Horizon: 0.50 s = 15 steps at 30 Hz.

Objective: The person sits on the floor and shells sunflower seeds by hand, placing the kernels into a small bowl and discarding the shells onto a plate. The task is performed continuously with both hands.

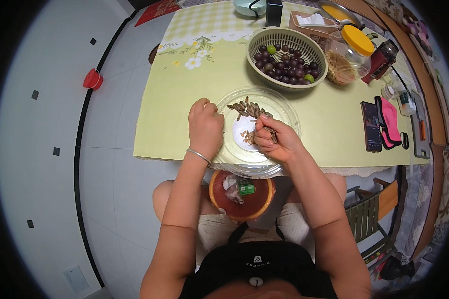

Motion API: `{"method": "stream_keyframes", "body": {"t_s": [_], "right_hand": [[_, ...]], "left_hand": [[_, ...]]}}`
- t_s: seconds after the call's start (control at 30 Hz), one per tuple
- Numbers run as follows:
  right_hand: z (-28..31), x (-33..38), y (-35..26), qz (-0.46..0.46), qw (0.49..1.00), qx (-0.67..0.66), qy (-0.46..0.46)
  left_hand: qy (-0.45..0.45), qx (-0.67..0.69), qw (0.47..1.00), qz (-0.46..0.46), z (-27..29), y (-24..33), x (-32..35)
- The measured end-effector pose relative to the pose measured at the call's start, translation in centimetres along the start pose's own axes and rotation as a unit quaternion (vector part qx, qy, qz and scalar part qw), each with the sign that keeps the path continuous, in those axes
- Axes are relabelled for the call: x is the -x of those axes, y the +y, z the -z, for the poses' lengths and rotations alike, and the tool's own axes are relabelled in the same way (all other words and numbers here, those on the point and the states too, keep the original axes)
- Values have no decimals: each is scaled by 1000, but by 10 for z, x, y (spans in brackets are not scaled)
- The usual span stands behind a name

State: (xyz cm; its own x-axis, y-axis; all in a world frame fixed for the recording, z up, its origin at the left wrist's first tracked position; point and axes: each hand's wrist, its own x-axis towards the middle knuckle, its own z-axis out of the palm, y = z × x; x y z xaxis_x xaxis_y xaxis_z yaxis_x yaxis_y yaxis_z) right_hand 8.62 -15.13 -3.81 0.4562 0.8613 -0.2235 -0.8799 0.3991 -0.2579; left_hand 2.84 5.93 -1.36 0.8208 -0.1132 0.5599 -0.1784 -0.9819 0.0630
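A round clear plastic tray (290, 126) rests at the table's front edge. Dark striped seeds that look like sunflower seeds (245, 108) lie on its far side, and a smaller brown pile (248, 137) sits nearer the middle. My right hand (277, 139) is over the tray with its fingers curled and thumb pressed against them, right beside the seeds. Whatever is between those fingertips is too small to make out. At the tray's left rim, my left hand (206, 128) is closed, back of the hand up; its fingertips and anything in them are hidden. A bangle circles the left wrist.
Beyond the tray stands a colander (286, 84) of dark grapes. A yellow-lidded jar (342, 62), a dark red flask (380, 61) and a tissue box (313, 22) are at right. A phone (371, 126) lies nearby. Below the edge is a waste bin (216, 190) between my legs.
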Motion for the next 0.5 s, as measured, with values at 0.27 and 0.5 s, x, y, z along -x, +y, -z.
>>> {"method": "stream_keyframes", "body": {"t_s": [0.27, 0.5], "right_hand": [[-5, 2, 0, 41, 995, 63, 58], [-8, 2, 3, 53, 987, 139, 65]], "left_hand": [[-52, -12, 999, -13, 5, 3, -2], [0, 20, 1000, -11, -5, -2, -2]]}}
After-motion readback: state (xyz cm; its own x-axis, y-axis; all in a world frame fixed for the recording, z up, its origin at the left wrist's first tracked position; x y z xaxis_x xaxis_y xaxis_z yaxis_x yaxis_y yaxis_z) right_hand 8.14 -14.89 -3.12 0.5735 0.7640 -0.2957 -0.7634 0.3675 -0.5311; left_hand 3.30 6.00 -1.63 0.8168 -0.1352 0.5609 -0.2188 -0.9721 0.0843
